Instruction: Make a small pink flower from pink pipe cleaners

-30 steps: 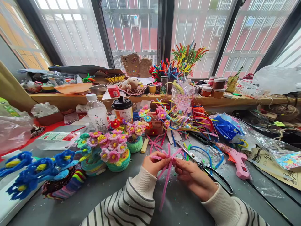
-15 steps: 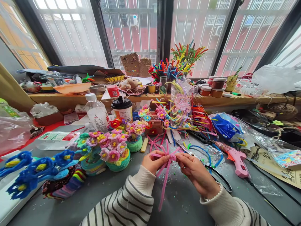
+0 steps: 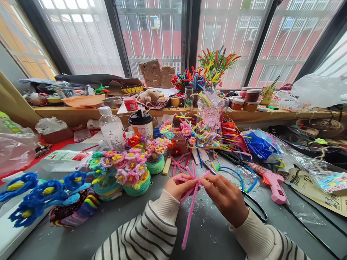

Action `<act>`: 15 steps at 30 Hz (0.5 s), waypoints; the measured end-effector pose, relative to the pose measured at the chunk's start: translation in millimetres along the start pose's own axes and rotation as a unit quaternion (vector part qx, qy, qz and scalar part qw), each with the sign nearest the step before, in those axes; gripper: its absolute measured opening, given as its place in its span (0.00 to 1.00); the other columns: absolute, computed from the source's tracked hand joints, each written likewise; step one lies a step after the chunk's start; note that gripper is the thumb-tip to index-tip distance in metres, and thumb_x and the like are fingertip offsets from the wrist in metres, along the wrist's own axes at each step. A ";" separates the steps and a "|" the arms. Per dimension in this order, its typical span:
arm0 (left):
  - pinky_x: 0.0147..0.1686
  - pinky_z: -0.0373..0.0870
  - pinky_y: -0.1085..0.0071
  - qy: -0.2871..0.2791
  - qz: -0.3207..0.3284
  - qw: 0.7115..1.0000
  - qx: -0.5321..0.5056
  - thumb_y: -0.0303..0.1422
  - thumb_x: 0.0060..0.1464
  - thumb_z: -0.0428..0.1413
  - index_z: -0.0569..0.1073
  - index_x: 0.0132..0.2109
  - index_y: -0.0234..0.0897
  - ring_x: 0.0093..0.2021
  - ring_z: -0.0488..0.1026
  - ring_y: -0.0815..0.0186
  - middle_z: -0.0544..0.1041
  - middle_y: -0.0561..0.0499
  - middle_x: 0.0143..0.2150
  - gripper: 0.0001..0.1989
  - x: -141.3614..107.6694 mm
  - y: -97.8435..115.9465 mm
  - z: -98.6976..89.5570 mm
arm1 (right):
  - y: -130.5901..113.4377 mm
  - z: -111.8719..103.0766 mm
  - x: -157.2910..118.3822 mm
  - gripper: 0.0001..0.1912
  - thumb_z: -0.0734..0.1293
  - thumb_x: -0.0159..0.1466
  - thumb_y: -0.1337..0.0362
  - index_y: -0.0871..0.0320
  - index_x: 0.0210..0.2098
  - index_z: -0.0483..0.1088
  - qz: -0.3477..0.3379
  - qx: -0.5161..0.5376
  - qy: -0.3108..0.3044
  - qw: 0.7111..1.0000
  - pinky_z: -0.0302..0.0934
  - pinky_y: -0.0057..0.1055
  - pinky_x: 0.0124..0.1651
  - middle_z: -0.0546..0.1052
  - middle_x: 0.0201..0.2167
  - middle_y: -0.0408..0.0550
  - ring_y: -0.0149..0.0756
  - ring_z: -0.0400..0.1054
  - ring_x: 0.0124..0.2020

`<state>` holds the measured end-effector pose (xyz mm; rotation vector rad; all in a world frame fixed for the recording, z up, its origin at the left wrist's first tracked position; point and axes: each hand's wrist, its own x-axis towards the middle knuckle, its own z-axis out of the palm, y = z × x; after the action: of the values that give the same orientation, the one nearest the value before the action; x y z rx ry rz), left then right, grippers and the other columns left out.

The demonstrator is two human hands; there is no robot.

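Observation:
Between both hands is a star-like bundle of pink pipe cleaners (image 3: 191, 207), its arms spreading outward and one long arm hanging toward me. My left hand (image 3: 177, 186) pinches the bundle near its centre from the left. From the right, my right hand (image 3: 226, 193) is closed with fingertips at the centre, gripping one pink arm; the exact pinch is partly hidden by the fingers. Just beyond, a second pink pipe-cleaner star (image 3: 178, 164) lies on the grey table (image 3: 165, 231), beside a small yellowish stick (image 3: 166, 166).
Left are pots of pipe-cleaner flowers (image 3: 131, 168) and blue flowers (image 3: 48, 191). Behind stand a plastic bottle (image 3: 110, 128) and a lidded cup (image 3: 141, 124). To the right lie a pink glue gun (image 3: 271, 182), its black cable and a blue package (image 3: 260, 144). Glitter bits dot the tabletop.
My right hand has turned more palm-down, its back now showing, and its fingers have shifted at the bundle's centre. My left hand keeps its pinch; the long pink arm hangs slightly lower.

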<state>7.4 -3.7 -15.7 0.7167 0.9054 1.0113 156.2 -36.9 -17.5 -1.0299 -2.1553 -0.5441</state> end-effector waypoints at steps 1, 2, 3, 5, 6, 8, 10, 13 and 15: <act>0.19 0.63 0.77 0.005 0.002 1.000 0.005 0.29 0.20 0.64 0.66 0.18 0.32 0.17 0.69 0.70 0.72 0.54 0.14 0.14 0.3 -0.4 -0.2 | 0.1 -0.6 0.8 0.12 0.57 0.58 0.72 0.58 0.40 0.66 -0.014 -0.011 -0.001 1.000 0.60 0.31 0.34 0.73 0.31 0.49 0.35 0.65 0.30; 0.18 0.62 0.78 0.011 0.005 1.000 0.013 0.29 0.20 0.64 0.66 0.18 0.32 0.16 0.68 0.71 0.71 0.54 0.14 0.14 0.7 -0.9 -0.6 | 0.1 -0.9 1.3 0.12 0.57 0.58 0.72 0.58 0.39 0.66 -0.024 -0.018 -0.002 1.000 0.60 0.31 0.33 0.73 0.31 0.49 0.35 0.65 0.30; 0.17 0.61 0.78 0.016 0.009 1.000 0.022 0.29 0.20 0.64 0.66 0.18 0.32 0.15 0.67 0.73 0.71 0.55 0.13 0.14 1.2 -1.6 -1.0 | 0.2 -0.9 1.6 0.11 0.57 0.58 0.72 0.59 0.39 0.66 -0.032 -0.024 -0.003 0.999 0.59 0.31 0.33 0.73 0.31 0.49 0.35 0.65 0.29; 0.17 0.59 0.79 0.023 0.022 0.999 0.031 0.30 0.20 0.64 0.66 0.18 0.32 0.15 0.66 0.74 0.70 0.55 0.13 0.14 2.1 -3.1 -1.4 | 0.2 0.2 0.9 0.11 0.58 0.57 0.72 0.60 0.38 0.67 -0.041 -0.032 -0.003 0.999 0.59 0.31 0.32 0.73 0.31 0.49 0.35 0.65 0.29; 0.17 0.59 0.79 0.024 0.030 0.999 0.033 0.30 0.20 0.64 0.66 0.17 0.32 0.15 0.66 0.74 0.70 0.55 0.13 0.14 2.3 -3.7 -1.3 | 0.2 1.1 0.1 0.10 0.59 0.57 0.72 0.60 0.38 0.67 -0.043 -0.036 -0.003 0.998 0.59 0.32 0.33 0.73 0.31 0.49 0.36 0.65 0.29; 0.18 0.59 0.79 0.025 0.048 0.998 0.035 0.31 0.20 0.64 0.66 0.17 0.32 0.15 0.66 0.74 0.70 0.55 0.13 0.14 2.0 -4.3 -0.4 | -0.1 3.0 -1.5 0.10 0.60 0.56 0.72 0.60 0.37 0.67 -0.044 -0.045 0.001 0.998 0.59 0.32 0.33 0.74 0.31 0.49 0.36 0.65 0.29; 0.18 0.59 0.78 0.027 0.069 0.996 0.046 0.31 0.21 0.64 0.66 0.17 0.32 0.15 0.64 0.75 0.69 0.56 0.13 0.14 1.0 -4.1 0.9 | -1.2 4.2 -2.3 0.10 0.60 0.55 0.72 0.60 0.36 0.68 -0.036 -0.051 0.007 0.998 0.59 0.33 0.33 0.74 0.29 0.49 0.36 0.65 0.29; 0.18 0.58 0.78 0.037 0.111 0.990 0.077 0.31 0.23 0.63 0.67 0.16 0.32 0.16 0.63 0.75 0.67 0.56 0.13 0.12 -0.7 -3.5 2.3 | -4.1 4.2 -0.5 0.08 0.61 0.55 0.73 0.60 0.34 0.68 -0.010 -0.040 0.011 0.999 0.59 0.32 0.34 0.73 0.27 0.48 0.35 0.65 0.28; 0.19 0.59 0.78 0.045 0.140 0.983 0.105 0.30 0.25 0.62 0.67 0.17 0.32 0.16 0.62 0.75 0.67 0.56 0.14 0.10 -1.6 -3.6 2.1 | -6.5 3.4 1.9 0.07 0.61 0.55 0.72 0.61 0.33 0.67 0.018 -0.016 0.013 1.000 0.59 0.31 0.33 0.72 0.26 0.48 0.35 0.64 0.28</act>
<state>10.3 -6.7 -17.3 1.0036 1.0197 1.2156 148.8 -37.8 -18.9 -1.0701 -2.1090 -0.5728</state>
